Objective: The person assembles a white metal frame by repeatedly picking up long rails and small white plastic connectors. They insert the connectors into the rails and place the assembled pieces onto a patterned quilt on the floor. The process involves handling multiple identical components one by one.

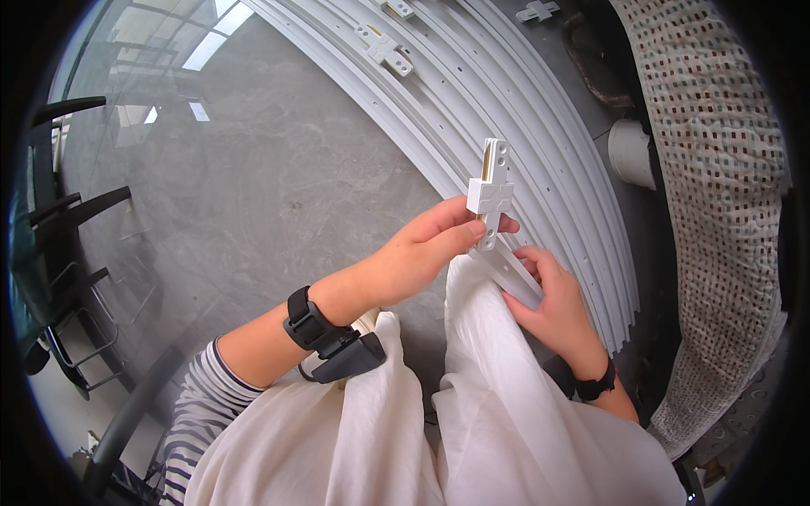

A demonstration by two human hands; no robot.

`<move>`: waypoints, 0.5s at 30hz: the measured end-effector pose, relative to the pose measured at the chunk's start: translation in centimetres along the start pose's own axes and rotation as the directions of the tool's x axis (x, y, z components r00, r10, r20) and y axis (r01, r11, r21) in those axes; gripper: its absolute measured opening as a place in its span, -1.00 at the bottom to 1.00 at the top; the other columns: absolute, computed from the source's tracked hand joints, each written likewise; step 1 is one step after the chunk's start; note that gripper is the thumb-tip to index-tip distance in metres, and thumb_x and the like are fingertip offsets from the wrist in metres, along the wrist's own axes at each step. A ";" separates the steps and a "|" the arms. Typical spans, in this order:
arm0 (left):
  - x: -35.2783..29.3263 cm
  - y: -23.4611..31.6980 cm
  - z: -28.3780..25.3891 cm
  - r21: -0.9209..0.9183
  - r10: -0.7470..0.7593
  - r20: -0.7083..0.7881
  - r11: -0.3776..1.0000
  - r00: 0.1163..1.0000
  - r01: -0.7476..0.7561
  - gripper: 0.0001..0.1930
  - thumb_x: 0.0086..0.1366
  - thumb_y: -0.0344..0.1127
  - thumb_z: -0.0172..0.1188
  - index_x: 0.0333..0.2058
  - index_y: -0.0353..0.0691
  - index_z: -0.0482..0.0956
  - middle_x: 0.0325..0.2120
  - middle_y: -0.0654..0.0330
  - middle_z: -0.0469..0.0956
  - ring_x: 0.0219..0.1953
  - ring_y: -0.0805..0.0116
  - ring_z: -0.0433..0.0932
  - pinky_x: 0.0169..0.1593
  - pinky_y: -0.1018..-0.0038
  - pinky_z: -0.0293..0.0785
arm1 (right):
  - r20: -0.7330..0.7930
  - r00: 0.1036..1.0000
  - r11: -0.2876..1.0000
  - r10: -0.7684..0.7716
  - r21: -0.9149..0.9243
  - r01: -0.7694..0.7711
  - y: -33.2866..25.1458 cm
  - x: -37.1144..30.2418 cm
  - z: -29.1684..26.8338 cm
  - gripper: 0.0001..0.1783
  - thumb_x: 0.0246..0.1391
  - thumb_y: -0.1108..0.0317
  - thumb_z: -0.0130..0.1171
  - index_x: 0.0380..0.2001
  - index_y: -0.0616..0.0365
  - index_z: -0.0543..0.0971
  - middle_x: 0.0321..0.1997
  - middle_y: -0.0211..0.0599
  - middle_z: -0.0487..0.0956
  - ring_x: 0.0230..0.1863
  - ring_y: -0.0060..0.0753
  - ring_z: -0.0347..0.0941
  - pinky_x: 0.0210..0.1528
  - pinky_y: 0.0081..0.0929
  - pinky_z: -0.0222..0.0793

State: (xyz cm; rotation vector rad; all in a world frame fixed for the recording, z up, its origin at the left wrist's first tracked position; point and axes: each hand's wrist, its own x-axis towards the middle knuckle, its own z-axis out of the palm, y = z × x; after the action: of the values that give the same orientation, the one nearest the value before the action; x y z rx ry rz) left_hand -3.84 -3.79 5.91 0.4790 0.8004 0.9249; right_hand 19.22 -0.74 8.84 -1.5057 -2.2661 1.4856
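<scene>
Between its thumb and fingers, my left hand (426, 240) pinches a white plastic track connector (491, 196). This piece is straight with a wider middle block, screw holes and brass-coloured contact strips, and it stands nearly upright. My right hand (553, 304) is closed around the end part of a white track rail (513, 277), just below the connector. The connector's lower end is close to the rail; whether they touch I cannot tell. Several long white rails (472, 110) lie side by side beyond my hands. Another white connector (384, 51) rests on them farther off.
A further white connector (537, 11) lies on the floor at the far right. Beside the rails are a white cylinder (631, 154) and a patterned cloth cover (717, 169). Dark chair parts (80, 207) line the left. Grey tiled floor (295, 169) spreads left of the rails.
</scene>
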 end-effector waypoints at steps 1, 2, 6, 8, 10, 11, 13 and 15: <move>-0.1 -0.1 -0.2 0.024 0.018 0.026 1.000 1.000 -0.019 -0.61 0.47 -0.28 -0.15 0.20 -0.25 0.33 0.11 0.13 0.45 0.24 0.28 0.33 0.31 0.31 0.23 | -0.009 1.000 0.999 -0.023 -0.024 0.023 0.2 0.1 0.2 -0.53 -0.12 0.35 0.37 -0.12 0.19 0.47 -0.26 -0.06 0.59 -0.23 -0.01 0.58 -0.20 -0.28 0.49; -0.1 -0.3 -0.9 0.082 0.090 -0.043 0.993 0.995 -0.086 -0.63 0.47 -0.32 -0.16 0.17 -0.25 0.39 0.02 0.14 0.52 0.13 0.34 0.42 0.23 0.38 0.31 | -0.015 0.999 0.998 -0.048 -0.049 0.047 0.5 0.2 0.5 -0.54 -0.12 0.35 0.37 -0.12 0.18 0.47 -0.27 -0.08 0.59 -0.24 -0.02 0.58 -0.21 -0.29 0.49; -0.7 2.8 -4.2 0.550 0.130 -0.108 0.834 0.986 -0.050 -0.66 0.48 -0.34 -0.18 0.10 -0.31 0.45 -0.23 0.21 0.56 -0.13 0.43 0.51 0.01 0.47 0.39 | -0.012 0.999 0.997 -0.035 -0.074 0.034 0.9 -0.3 0.6 -0.57 -0.13 0.35 0.36 -0.16 0.19 0.47 -0.28 -0.10 0.59 -0.28 -0.06 0.59 -0.24 -0.31 0.49; -1.1 4.1 -4.5 0.635 0.112 -0.124 0.773 0.986 -0.008 -0.67 0.49 -0.32 -0.19 0.03 -0.35 0.49 -0.35 0.25 0.53 -0.27 0.47 0.49 -0.10 0.49 0.40 | -0.031 0.998 0.997 -0.059 -0.060 0.057 1.3 -0.2 0.5 -0.59 -0.13 0.35 0.35 -0.19 0.19 0.47 -0.31 -0.11 0.59 -0.31 -0.06 0.58 -0.26 -0.32 0.49; -1.4 4.5 -4.3 0.608 0.080 -0.171 0.793 0.982 0.041 -0.70 0.49 -0.31 -0.17 -0.05 -0.36 0.49 -0.40 0.26 0.48 -0.33 0.50 0.45 -0.17 0.51 0.38 | -0.045 0.998 0.997 -0.054 -0.049 0.051 1.1 -0.2 0.6 -0.61 -0.14 0.36 0.35 -0.22 0.20 0.47 -0.33 -0.11 0.59 -0.33 -0.06 0.58 -0.28 -0.32 0.48; -1.5 4.6 -4.2 0.595 0.063 -0.192 0.801 0.979 0.065 -0.71 0.48 -0.31 -0.16 -0.08 -0.36 0.50 -0.43 0.27 0.46 -0.36 0.51 0.43 -0.21 0.52 0.38 | -0.050 0.998 0.999 -0.039 -0.040 0.037 0.8 -0.3 0.5 -0.63 -0.14 0.36 0.34 -0.23 0.20 0.47 -0.34 -0.11 0.58 -0.34 -0.06 0.57 -0.29 -0.32 0.48; -1.4 4.5 -4.4 0.536 -0.006 -0.218 0.835 0.976 0.125 -0.71 0.48 -0.26 -0.12 -0.14 -0.35 0.50 -0.47 0.29 0.44 -0.39 0.53 0.39 -0.27 0.55 0.34 | -0.051 0.998 0.999 -0.044 -0.031 0.043 0.5 -0.2 0.6 -0.64 -0.15 0.37 0.34 -0.25 0.20 0.47 -0.37 -0.12 0.57 -0.37 -0.05 0.57 -0.32 -0.32 0.47; -1.2 4.9 -4.0 0.533 -0.071 -0.210 0.828 0.975 0.175 -0.71 0.45 -0.21 -0.03 -0.19 -0.34 0.52 -0.50 0.32 0.42 -0.42 0.56 0.35 -0.32 0.58 0.30 | -0.052 0.996 0.997 -0.069 -0.036 0.067 0.6 -0.2 0.7 -0.65 -0.15 0.38 0.33 -0.27 0.19 0.46 -0.39 -0.12 0.57 -0.40 -0.05 0.56 -0.35 -0.32 0.45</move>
State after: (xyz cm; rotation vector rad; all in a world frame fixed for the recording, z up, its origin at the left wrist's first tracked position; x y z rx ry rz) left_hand -9.91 -2.09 7.14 0.8419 1.2634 0.6093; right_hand 19.33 -1.33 8.11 -1.4424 -2.2997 1.3796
